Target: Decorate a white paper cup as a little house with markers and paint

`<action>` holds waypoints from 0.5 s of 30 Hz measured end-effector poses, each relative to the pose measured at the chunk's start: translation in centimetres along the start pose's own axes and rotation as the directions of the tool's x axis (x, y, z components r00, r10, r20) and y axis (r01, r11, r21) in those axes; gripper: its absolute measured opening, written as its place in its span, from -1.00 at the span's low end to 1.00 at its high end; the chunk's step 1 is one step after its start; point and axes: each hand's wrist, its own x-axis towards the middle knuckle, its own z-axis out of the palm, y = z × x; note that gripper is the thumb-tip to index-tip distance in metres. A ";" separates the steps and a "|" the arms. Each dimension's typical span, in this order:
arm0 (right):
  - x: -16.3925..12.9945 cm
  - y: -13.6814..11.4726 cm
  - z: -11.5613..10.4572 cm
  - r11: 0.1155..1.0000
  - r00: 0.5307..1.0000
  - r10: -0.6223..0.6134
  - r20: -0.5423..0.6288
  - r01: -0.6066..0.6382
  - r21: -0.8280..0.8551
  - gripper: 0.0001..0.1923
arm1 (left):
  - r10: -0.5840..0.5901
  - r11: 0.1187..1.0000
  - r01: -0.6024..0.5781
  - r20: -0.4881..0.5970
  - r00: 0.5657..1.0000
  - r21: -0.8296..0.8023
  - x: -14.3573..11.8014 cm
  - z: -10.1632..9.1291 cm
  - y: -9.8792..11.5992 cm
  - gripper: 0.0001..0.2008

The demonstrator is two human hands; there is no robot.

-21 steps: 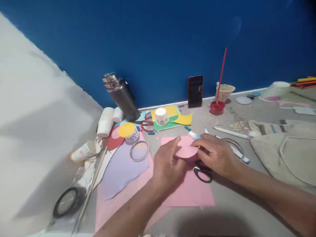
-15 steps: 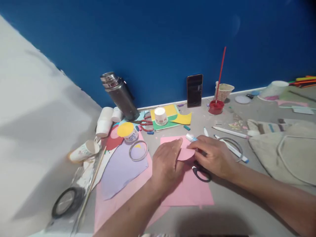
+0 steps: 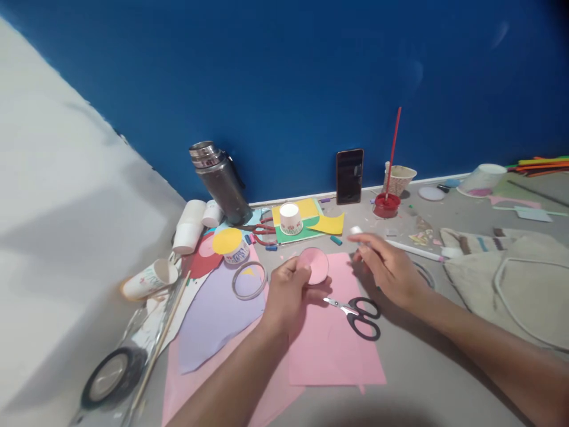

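Pinching a pink paper disc above the pink sheet, the left hand sits left of the black scissors; right of them, the right hand grips a glue stick.

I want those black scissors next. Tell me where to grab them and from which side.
Take the black scissors by the two loop handles, coming from the right and near side with the right hand. They lie flat on the pink paper, loops toward the right hand, closed blades pointing left toward the left hand.
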 end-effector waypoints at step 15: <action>4.6 3.9 -2.2 0.980 0.969 0.190 -0.159 -0.177 0.088 -0.60 | -0.234 0.859 0.261 0.117 0.965 -0.439 1.1 -0.5 1.1 -0.47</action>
